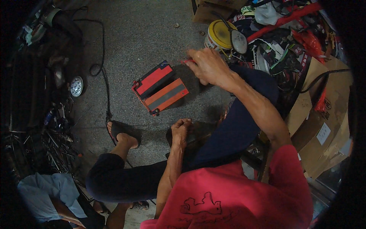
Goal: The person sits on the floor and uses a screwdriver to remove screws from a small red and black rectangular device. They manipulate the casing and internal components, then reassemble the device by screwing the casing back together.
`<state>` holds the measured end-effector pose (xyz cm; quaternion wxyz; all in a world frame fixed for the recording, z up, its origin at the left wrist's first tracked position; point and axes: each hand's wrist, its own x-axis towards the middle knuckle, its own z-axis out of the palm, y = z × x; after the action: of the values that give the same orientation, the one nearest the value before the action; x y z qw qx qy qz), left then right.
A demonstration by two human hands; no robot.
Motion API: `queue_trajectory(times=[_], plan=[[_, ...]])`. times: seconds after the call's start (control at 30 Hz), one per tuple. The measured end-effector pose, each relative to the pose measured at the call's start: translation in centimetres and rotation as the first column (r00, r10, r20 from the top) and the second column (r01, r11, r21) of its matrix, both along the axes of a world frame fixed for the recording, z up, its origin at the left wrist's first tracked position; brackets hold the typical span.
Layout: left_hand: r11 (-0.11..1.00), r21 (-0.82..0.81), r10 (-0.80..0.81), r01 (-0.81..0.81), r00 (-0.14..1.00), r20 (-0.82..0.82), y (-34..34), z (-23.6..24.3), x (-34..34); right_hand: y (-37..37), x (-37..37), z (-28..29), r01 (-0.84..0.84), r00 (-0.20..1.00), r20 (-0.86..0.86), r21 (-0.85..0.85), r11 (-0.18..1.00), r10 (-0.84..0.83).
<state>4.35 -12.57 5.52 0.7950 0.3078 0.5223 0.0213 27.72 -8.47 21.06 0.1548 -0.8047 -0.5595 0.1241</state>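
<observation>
Two box-shaped batteries lie close beside each other on the floor: a red and black battery (154, 81) and an orange battery with a grey stripe (166, 95). A lead joins them along their left ends. To their right, my right hand (209, 65) pinches a thin red wire (187, 61), which stretches toward the far corner terminal of the red battery. Nearer my body, my left hand (180, 129) is closed, fingertips pressed together, apart from the batteries. Whatever it may hold is too small or hidden to make out.
A yellow-lidded bucket (221, 35) stands beyond my right hand, before a heap of bags and scrap. Flattened cardboard (324, 110) leans at right. A black cable (105, 72) runs along the floor at left, near a round lamp (76, 86) and tools. Another person (49, 194) is at lower left.
</observation>
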Motion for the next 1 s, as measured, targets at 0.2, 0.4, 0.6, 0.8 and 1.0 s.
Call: queue_trajectory(times=[0.2, 0.4, 0.6, 0.8, 1.0], plan=[[1.000, -0.001, -0.025, 0.024, 0.999, -0.024, 0.0, 0.2, 0.1, -0.8, 0.3, -0.6, -0.022, 0.999, 0.025, 0.044, 0.999, 0.021], [1.000, -0.001, -0.019, 0.019, 0.999, -0.026, 0.1, 0.2, 0.1, -1.0, 0.8, -1.2, 0.011, 0.999, -0.051, 0.101, 0.995, -0.006], [1.000, -0.001, -0.025, 0.025, 0.999, -0.048, 0.2, 0.5, 0.2, -0.8, 0.6, -1.0, 0.076, 0.995, -0.069, 0.101, 0.992, -0.070], [1.000, -0.011, -0.001, 0.000, 0.999, -0.033, 0.3, 0.4, 0.2, -0.4, 0.2, -0.3, 0.045, 0.996, -0.082, 0.095, 0.994, -0.038], [1.000, 0.020, -0.019, 0.019, 1.000, -0.005, 0.2, -0.1, 0.0, -0.5, 0.5, -1.4, 0.016, 0.999, -0.035, 0.147, 0.989, -0.011]])
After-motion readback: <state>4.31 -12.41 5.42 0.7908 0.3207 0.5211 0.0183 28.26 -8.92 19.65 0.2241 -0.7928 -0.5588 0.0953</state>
